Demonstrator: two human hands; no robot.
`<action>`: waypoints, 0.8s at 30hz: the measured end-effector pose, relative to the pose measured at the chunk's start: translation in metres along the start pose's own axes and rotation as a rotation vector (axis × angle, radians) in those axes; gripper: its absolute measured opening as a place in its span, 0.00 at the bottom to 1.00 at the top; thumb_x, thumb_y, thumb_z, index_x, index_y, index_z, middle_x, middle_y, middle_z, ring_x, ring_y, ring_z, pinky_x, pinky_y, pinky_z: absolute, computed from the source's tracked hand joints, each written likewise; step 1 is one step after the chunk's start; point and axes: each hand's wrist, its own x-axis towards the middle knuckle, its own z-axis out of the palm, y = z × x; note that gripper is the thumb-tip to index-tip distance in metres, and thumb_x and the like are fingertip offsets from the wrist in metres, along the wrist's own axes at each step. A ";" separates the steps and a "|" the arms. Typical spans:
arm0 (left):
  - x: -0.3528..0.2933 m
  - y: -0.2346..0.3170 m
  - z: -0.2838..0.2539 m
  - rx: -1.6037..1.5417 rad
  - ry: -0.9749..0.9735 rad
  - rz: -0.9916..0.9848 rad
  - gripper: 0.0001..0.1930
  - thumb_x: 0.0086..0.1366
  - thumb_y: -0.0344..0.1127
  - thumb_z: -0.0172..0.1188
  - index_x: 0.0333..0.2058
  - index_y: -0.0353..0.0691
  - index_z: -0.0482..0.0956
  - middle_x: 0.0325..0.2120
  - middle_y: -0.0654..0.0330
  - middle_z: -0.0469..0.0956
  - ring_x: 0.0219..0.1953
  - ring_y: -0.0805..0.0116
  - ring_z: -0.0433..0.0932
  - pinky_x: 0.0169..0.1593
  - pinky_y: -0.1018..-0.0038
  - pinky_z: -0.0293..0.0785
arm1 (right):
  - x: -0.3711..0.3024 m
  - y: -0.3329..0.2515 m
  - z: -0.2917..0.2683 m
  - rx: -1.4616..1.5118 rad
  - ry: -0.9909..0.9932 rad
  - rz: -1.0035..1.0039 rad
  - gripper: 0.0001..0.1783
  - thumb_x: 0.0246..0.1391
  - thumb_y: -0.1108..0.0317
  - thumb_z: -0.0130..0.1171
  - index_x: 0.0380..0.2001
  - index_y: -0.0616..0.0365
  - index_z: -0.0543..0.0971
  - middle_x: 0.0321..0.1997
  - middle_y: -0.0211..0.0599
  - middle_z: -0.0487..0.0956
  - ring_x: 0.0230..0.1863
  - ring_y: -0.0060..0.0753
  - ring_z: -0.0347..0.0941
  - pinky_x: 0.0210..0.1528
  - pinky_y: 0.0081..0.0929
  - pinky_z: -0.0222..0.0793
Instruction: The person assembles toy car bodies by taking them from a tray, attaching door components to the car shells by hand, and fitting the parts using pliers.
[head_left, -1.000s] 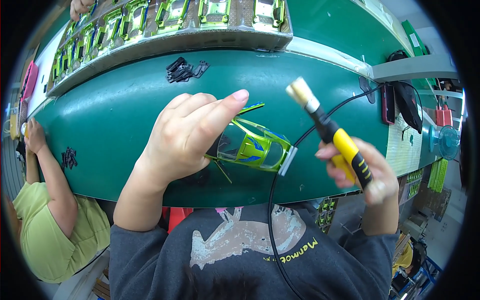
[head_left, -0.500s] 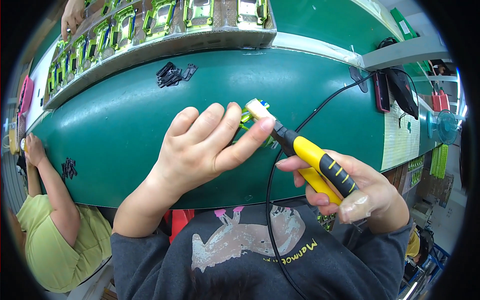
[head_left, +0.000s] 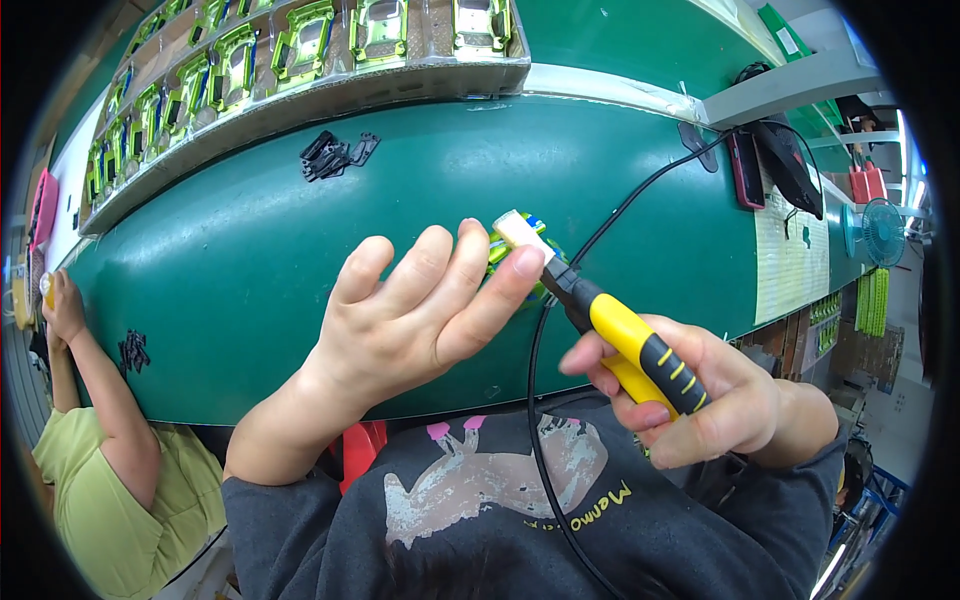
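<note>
Green table [head_left: 230, 310] across middle. Green toy part [head_left: 498, 250] at frame centre, mostly behind left hand [head_left: 400, 310], curled, grip hidden; right hand [head_left: 722, 395] clasps yellow-black pliers [head_left: 622, 328], padded tips [head_left: 520, 233] over part.

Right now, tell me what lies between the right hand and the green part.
The head view shows the yellow pliers between right hand and green part, left thumb by their pale tip.
</note>
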 end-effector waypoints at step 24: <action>-0.009 -0.034 0.006 -0.753 0.039 -0.422 0.45 0.47 0.20 0.66 0.65 0.27 0.55 0.38 0.56 0.82 0.39 0.62 0.77 0.52 0.70 0.69 | 0.109 -0.024 -0.079 -1.644 0.595 -0.649 0.21 0.34 0.69 0.75 0.33 0.61 0.78 0.61 0.45 0.69 0.60 0.51 0.63 0.62 0.40 0.63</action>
